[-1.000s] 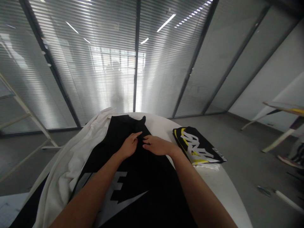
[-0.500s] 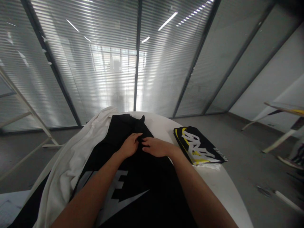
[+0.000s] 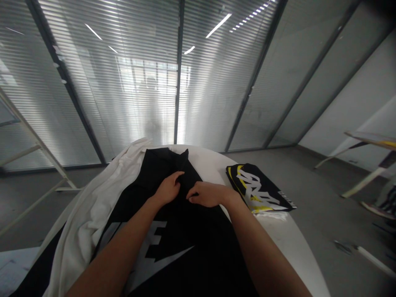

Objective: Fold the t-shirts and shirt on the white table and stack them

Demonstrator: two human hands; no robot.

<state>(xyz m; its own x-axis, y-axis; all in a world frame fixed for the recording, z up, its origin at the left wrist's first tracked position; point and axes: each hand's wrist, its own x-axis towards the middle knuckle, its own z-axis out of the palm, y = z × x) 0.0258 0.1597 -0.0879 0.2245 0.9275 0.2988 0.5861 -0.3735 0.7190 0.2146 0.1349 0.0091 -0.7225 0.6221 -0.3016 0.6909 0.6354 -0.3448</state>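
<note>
A black shirt [image 3: 176, 243] with a large white logo lies spread over a round white table [image 3: 287, 243]. My left hand [image 3: 168, 189] rests on its far part with fingers curled, pinching a fold of the black fabric. Beside it, my right hand [image 3: 208, 194] lies on the same fold with its fingers bent and gripping the cloth. The two hands almost touch near the shirt's far end.
A white garment [image 3: 93, 214] lies bunched along the shirt's left side. A folded black shirt with yellow and white print [image 3: 260, 189] sits on the table's right part. Glass walls with blinds stand behind; a white ladder [image 3: 34, 144] at left, another table [image 3: 368, 142] at right.
Both hands have curled tighter on the fabric and drawn the fold slightly up; the right hand went from flat to gripping.
</note>
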